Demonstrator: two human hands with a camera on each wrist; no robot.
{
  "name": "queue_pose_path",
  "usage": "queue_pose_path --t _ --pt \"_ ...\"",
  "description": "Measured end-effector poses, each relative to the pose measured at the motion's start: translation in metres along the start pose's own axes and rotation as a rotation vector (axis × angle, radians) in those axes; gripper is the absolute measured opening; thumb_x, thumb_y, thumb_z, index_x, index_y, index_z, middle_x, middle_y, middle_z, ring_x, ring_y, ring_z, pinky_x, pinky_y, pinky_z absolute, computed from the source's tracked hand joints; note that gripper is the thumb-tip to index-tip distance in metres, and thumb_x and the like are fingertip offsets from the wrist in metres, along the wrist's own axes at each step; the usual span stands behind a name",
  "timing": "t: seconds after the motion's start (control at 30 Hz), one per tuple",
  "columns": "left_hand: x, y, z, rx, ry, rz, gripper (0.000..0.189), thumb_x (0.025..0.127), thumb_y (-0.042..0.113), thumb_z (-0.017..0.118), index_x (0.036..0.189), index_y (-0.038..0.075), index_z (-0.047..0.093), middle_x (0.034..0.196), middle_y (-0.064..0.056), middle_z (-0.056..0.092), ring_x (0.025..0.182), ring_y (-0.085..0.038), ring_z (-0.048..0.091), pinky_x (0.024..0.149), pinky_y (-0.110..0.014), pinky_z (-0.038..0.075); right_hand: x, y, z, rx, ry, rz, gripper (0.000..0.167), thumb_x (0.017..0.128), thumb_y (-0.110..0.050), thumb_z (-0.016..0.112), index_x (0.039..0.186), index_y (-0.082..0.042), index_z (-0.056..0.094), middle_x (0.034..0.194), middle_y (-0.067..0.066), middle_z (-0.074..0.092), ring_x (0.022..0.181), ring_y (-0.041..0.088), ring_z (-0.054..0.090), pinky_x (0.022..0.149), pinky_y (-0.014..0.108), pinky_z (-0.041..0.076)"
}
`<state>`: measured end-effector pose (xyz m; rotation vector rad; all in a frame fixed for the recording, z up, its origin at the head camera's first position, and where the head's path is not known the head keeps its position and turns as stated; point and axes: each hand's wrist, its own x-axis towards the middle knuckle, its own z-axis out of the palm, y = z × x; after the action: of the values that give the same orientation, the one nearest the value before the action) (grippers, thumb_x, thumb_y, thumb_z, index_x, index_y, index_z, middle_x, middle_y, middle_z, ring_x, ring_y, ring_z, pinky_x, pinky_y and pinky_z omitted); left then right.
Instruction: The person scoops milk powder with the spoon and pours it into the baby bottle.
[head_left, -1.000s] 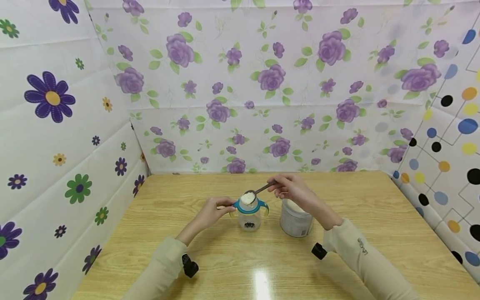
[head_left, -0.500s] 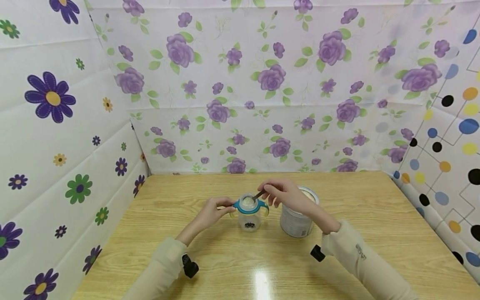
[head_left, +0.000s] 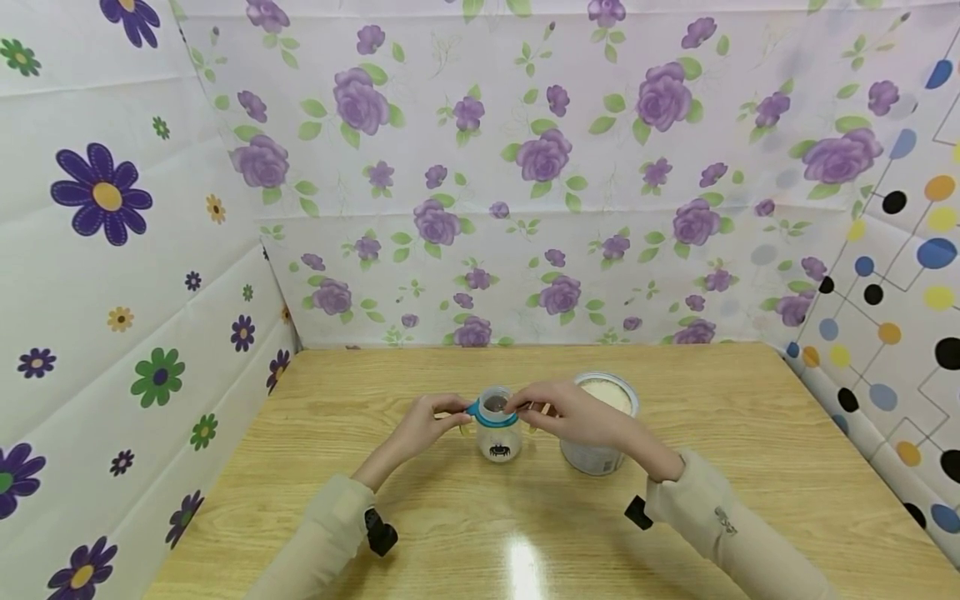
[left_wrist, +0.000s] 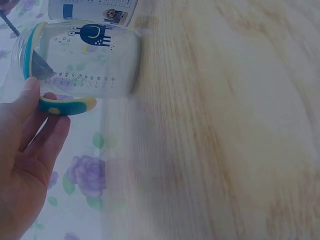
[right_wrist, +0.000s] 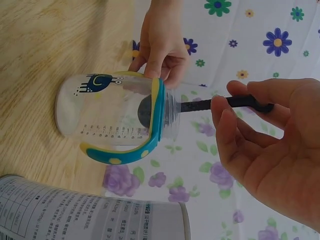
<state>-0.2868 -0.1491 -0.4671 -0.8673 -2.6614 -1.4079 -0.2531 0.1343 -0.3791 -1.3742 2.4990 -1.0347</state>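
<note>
A clear baby bottle [head_left: 499, 443] with a blue-and-yellow handle ring [right_wrist: 157, 112] and a cartoon print stands upright and uncapped on the table. My left hand [head_left: 426, 425] pinches its left handle [left_wrist: 65, 106] between thumb and fingers. In my right hand [head_left: 573, 412] is a dark spoon [right_wrist: 200, 105], gripped by its handle. The spoon's bowl [right_wrist: 145, 111] sits inside the bottle neck and looks bare of powder. Whitish powder [right_wrist: 66, 107] lies at the bottle's bottom. Right of the bottle, partly behind my right hand, stands an open can [head_left: 591, 457] of pale powder [head_left: 609, 393].
The wooden table [head_left: 450, 533] carries the bottle and the can close together. A floral cloth [head_left: 480, 275] hangs along its back edge, with patterned cloths on both sides. The can stands beneath my right forearm.
The spoon, heaped with white powder over the bottle mouth a second ago, has tipped and dipped into the neck, losing its heap. My right hand has lowered; my left hand stays put.
</note>
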Motion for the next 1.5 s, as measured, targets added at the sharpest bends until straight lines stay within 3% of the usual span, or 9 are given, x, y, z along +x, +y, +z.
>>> queue_pose_path --t 0.3,0.53,0.73,1.0,1.2,1.33,1.5 --pt "-0.001 -0.002 0.001 0.001 0.006 -0.002 0.019 0.091 0.022 0.066 0.109 0.018 0.073 0.103 0.001 0.073 0.097 -0.015 0.069 0.081 -0.024 0.057 -0.007 -0.003 -0.005 0.035 0.015 0.077 0.028 0.103 -0.023 0.049 0.125 -0.012 0.063 0.114 0.007 0.068 0.084 0.006 0.063 0.07 0.03 0.055" --pt "-0.002 -0.002 0.001 -0.003 0.001 -0.018 0.02 0.092 0.021 0.065 0.11 0.017 0.072 0.103 -0.001 0.072 0.099 -0.018 0.069 0.081 -0.024 0.057 -0.008 -0.001 -0.008 0.062 0.054 0.073 0.033 0.105 -0.03 0.041 0.127 -0.013 0.061 0.109 0.002 0.067 0.083 0.006 0.063 0.072 0.029 0.054" --pt "-0.002 -0.002 0.001 -0.001 0.003 -0.02 0.019 0.091 0.022 0.066 0.109 0.017 0.073 0.103 0.0 0.073 0.099 -0.017 0.069 0.08 -0.024 0.057 -0.006 0.002 -0.007 0.09 0.167 0.044 0.029 0.106 -0.022 0.039 0.122 -0.015 0.063 0.105 0.003 0.067 0.082 0.013 0.063 0.073 0.028 0.054" --pt "-0.001 -0.003 0.001 0.0 0.003 -0.013 0.02 0.091 0.023 0.066 0.109 0.018 0.073 0.102 0.001 0.073 0.097 -0.016 0.069 0.08 -0.024 0.057 -0.006 0.005 -0.009 0.096 0.28 0.023 0.028 0.106 -0.014 0.039 0.119 -0.01 0.063 0.097 0.0 0.068 0.077 0.008 0.061 0.063 0.026 0.052" --pt "0.0 -0.002 0.0 -0.002 0.004 -0.005 0.019 0.091 0.022 0.066 0.109 0.017 0.072 0.103 0.0 0.073 0.097 -0.015 0.069 0.081 -0.024 0.056 -0.006 0.011 -0.01 0.102 0.354 0.072 0.028 0.106 -0.018 0.039 0.115 -0.013 0.064 0.091 0.0 0.066 0.073 0.01 0.061 0.059 0.029 0.052" --pt "0.0 -0.002 0.0 -0.002 0.008 0.001 0.019 0.091 0.023 0.066 0.109 0.018 0.073 0.102 0.0 0.073 0.094 -0.013 0.069 0.082 -0.024 0.057 -0.006 0.012 -0.01 0.152 0.398 0.12 0.029 0.106 -0.022 0.038 0.116 -0.012 0.064 0.09 0.003 0.066 0.072 0.008 0.06 0.058 0.031 0.052" --pt "0.0 -0.002 0.0 -0.007 0.009 0.009 0.02 0.091 0.024 0.066 0.109 0.018 0.073 0.102 0.0 0.073 0.094 -0.013 0.069 0.083 -0.026 0.057 -0.007 0.01 -0.012 0.233 0.445 0.14 0.031 0.107 -0.022 0.038 0.119 -0.006 0.062 0.092 0.008 0.066 0.073 0.016 0.061 0.058 0.034 0.052"
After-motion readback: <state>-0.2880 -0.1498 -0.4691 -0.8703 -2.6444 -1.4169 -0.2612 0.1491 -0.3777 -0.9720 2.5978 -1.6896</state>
